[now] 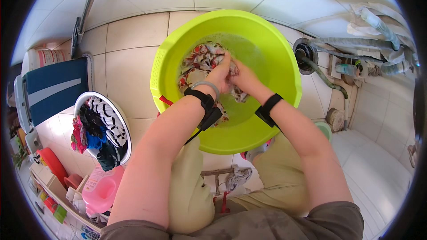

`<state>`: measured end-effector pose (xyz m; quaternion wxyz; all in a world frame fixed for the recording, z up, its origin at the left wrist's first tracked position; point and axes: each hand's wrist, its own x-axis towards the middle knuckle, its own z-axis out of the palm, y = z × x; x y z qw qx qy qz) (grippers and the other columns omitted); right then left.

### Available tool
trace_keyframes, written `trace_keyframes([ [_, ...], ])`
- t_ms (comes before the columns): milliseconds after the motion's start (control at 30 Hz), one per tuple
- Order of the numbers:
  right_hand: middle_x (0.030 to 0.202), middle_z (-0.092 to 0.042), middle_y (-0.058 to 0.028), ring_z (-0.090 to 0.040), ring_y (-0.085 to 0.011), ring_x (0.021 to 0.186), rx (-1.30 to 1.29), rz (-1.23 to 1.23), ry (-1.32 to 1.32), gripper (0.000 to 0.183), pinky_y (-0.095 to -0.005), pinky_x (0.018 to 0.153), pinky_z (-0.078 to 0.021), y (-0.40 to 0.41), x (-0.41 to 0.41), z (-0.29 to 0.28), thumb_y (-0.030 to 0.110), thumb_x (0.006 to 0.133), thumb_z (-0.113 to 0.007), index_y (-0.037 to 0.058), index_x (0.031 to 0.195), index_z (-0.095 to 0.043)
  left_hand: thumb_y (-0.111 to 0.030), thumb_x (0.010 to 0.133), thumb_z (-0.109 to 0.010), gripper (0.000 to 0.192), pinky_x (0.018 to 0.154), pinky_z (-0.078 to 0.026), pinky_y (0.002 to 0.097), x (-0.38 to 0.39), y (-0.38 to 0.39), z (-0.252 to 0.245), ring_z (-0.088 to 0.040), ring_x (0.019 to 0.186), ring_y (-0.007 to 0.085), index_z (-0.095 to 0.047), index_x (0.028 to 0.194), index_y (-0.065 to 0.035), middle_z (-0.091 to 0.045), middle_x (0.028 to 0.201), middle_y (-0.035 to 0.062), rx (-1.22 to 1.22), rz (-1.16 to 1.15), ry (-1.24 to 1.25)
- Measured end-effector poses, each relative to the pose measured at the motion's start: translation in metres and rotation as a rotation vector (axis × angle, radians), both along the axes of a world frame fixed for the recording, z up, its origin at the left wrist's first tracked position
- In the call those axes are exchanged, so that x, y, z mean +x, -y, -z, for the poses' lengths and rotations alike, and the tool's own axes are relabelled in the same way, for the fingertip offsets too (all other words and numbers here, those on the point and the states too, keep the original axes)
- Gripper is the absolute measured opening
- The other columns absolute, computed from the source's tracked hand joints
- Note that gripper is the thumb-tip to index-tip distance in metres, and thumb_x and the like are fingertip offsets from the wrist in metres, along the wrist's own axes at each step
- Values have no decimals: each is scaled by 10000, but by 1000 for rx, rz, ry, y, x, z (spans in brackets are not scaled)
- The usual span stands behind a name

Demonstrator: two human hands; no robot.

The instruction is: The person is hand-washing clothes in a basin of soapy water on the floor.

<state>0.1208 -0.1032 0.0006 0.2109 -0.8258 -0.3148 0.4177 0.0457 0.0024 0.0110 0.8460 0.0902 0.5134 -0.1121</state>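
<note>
A large lime-green plastic basin (283, 106) stands on the tiled floor before me, with sudsy water (245, 48) in it. A wet patterned cloth (200, 60), white with red and dark marks, lies bunched in the water on the left side and middle of the basin. My left hand (221, 73) grips part of this cloth, its fingers partly hidden. Close against it, my right hand (242, 75) is closed on another fold of the same cloth. Both wrists wear black straps.
At the left, a white basin (128, 130) holds several garments. Below it stands a pink plastic jug (100, 190), near a shelf unit. A blue folded step stool or panel (56, 90) is farther left. Hoses (328, 76) run into a floor drain (303, 53) at the right.
</note>
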Motion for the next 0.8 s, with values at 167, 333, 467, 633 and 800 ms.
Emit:
trace_keyframes([
  [167, 814, -603, -114, -584, -197, 742, 289, -119, -67, 416, -318, 663, -467, 14, -11, -72, 226, 759, -722, 22, 1084, -561, -504, 912, -498, 544, 928, -430, 455, -6, -18, -27, -555, 994, 274, -511, 1224, -59, -576, 1154, 119, 17, -324, 179],
  [333, 731, -596, -98, -577, -214, 645, 191, -115, -147, 373, -313, 619, -459, 7, -18, -121, 334, 806, -681, 20, 974, -568, -254, 887, -570, 268, 695, -507, 404, -17, -17, -34, -590, 748, 244, -557, 1046, -38, -630, 902, 108, 84, -236, 122],
  [467, 789, -611, -145, -616, -218, 704, 101, 152, -162, 455, -326, 652, -471, 21, 3, -79, 454, 847, -606, 21, 983, -575, -186, 807, -622, 232, 603, -477, 393, -11, 1, -64, -569, 651, 238, -573, 915, 13, -611, 789, 104, 327, -96, 80],
  [633, 979, -598, -132, -576, -164, 889, 419, 442, -267, 598, -321, 748, -465, 21, -23, -38, 520, 823, -614, -13, 1078, -530, -244, 741, -644, 282, 655, -477, 431, -18, 7, -40, -631, 734, 335, -615, 812, 28, -645, 796, 202, 1193, 699, 120],
  [800, 1047, -604, -95, -583, -161, 909, 138, 777, -776, 650, -298, 800, -475, 20, -6, -52, 359, 765, -741, -46, 1192, -466, -262, 759, -616, 351, 797, -479, 391, -35, 29, -52, -616, 884, 341, -579, 1000, -10, -642, 928, 194, 1289, 1026, 536],
])
